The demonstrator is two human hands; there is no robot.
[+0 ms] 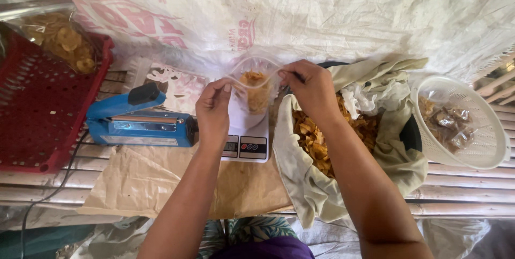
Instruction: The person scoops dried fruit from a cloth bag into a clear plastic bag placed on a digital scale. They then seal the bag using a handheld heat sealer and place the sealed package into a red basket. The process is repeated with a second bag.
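The bag (256, 84) of chips stands on the scale (248, 140), between your hands: your left hand (213, 110) pinches its left rim, your right hand (312, 88) its right. A blue sealer (137, 122) lies left; a chip-filled cloth (300, 184) right.

1. You pinch a clear, glossy plastic bag (256, 84) over a smooth white plastic scale (248, 135).
2. The blue sealer (140, 122) looks like glossy plastic with a metal strip.
3. The cloth (300, 178) is matt and creased.
4. The colander (472, 125) is perforated white plastic.
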